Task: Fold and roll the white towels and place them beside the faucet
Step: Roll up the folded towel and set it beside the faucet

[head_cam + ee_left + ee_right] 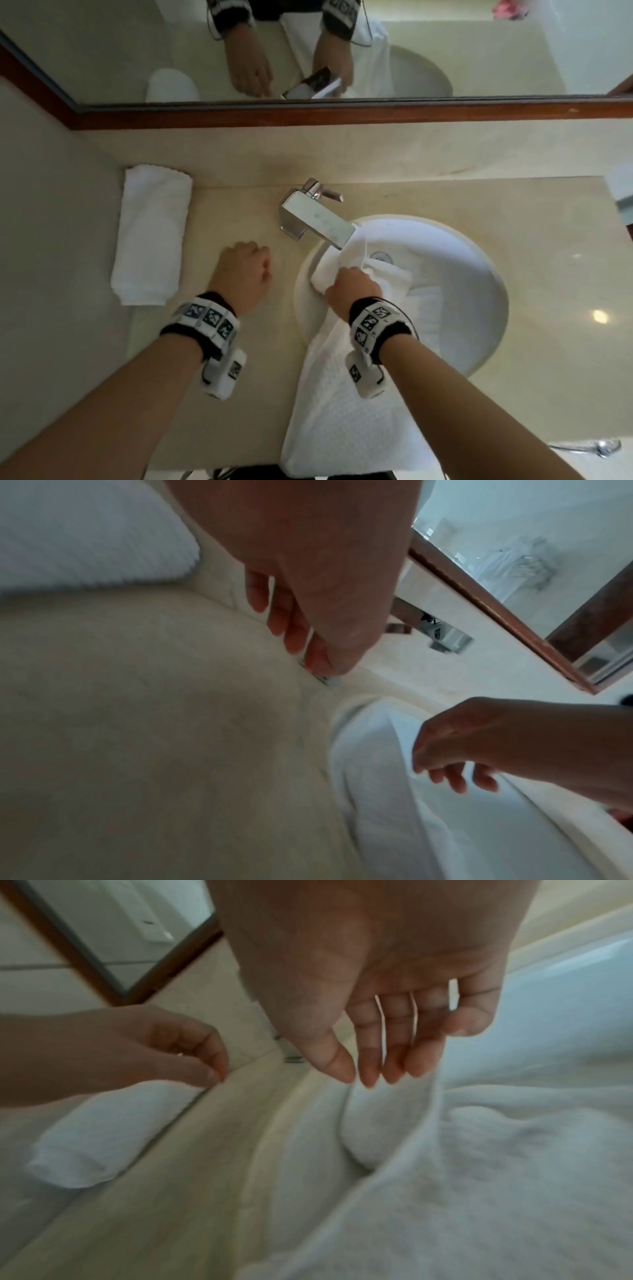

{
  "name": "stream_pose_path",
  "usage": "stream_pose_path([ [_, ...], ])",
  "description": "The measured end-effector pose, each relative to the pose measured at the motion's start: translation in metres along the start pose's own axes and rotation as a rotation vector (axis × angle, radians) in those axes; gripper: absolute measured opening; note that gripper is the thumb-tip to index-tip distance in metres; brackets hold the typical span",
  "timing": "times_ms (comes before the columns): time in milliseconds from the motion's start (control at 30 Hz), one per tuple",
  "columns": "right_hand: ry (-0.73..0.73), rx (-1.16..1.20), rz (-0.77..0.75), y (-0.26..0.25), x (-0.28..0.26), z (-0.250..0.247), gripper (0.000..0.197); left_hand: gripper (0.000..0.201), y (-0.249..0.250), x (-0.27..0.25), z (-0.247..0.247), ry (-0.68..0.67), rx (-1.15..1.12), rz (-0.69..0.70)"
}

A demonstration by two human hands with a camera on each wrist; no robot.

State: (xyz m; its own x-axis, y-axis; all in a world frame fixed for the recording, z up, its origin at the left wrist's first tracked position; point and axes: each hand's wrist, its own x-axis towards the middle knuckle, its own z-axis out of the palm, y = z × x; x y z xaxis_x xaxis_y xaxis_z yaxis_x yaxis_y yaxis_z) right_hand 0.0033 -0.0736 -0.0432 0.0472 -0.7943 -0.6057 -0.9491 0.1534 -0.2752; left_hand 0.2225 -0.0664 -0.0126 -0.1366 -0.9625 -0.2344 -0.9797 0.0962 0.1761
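Head view: the rolled towel (150, 236) lies at the worktop's (513, 212) left edge, well left of the faucet (315, 216). The loose towel (356, 411) drapes from the sink (479, 274) over the worktop's front edge.

Left wrist view: the left hand (308, 574) hangs loosely curled, holding nothing.

Right wrist view: the right hand (369, 988) pinches a loose towel fold with narrow fingers (369, 1066).

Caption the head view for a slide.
Right hand gathers an unfolded towel over the sink; rolled towel lies left of faucet.
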Motion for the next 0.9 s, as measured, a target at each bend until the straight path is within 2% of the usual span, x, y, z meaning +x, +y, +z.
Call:
stream_pose_path([
  [67, -0.040, 0.021, 0.081, 0.034, 0.008, 0.001, 0.037, 0.007, 0.042, -0.005, 0.015, -0.134, -0.079, 0.065],
  [133, -0.074, 0.040, 0.130, 0.060, 0.017, 0.001, 0.048, 0.016, 0.080, -0.006, 0.034, -0.229, -0.168, 0.059],
  [200, -0.083, 0.062, 0.138, 0.078, 0.026, 0.001, 0.056, 0.035, 0.109, -0.005, 0.059, -0.314, -0.265, 0.012],
  [300, -0.044, 0.054, 0.098, 0.099, 0.047, 0.002, 0.064, 0.072, 0.135, 0.007, 0.094, -0.410, -0.283, -0.074],
  [367, -0.066, -0.010, 0.075, 0.110, 0.066, 0.003, 0.058, 0.079, 0.141, 0.019, 0.110, -0.403, -0.270, -0.111],
  [467, -0.192, -0.213, -0.028, 0.122, 0.093, 0.003, 0.041, 0.081, 0.140, 0.033, 0.119, -0.361, -0.281, -0.139],
  [533, -0.225, -0.318, -0.081, 0.126, 0.103, 0.002, 0.042, 0.092, 0.135, 0.036, 0.118, -0.323, -0.260, -0.131],
  [633, -0.213, -0.351, -0.079, 0.132, 0.115, 0.001, 0.049, 0.108, 0.127, 0.031, 0.113, -0.218, -0.122, -0.057],
  [700, -0.183, -0.380, -0.112, 0.133, 0.114, -0.002, 0.045, 0.108, 0.122, 0.020, 0.107, -0.210, -0.132, -0.047],
  [800, -0.040, -0.372, -0.208, 0.143, 0.103, -0.009, 0.032, 0.082, 0.129, 0.002, 0.090, -0.266, -0.118, -0.124],
  [900, 0.104, -0.144, -0.238, 0.154, 0.083, -0.025, 0.028, 0.063, 0.141, -0.007, 0.075, -0.224, -0.037, -0.210],
])
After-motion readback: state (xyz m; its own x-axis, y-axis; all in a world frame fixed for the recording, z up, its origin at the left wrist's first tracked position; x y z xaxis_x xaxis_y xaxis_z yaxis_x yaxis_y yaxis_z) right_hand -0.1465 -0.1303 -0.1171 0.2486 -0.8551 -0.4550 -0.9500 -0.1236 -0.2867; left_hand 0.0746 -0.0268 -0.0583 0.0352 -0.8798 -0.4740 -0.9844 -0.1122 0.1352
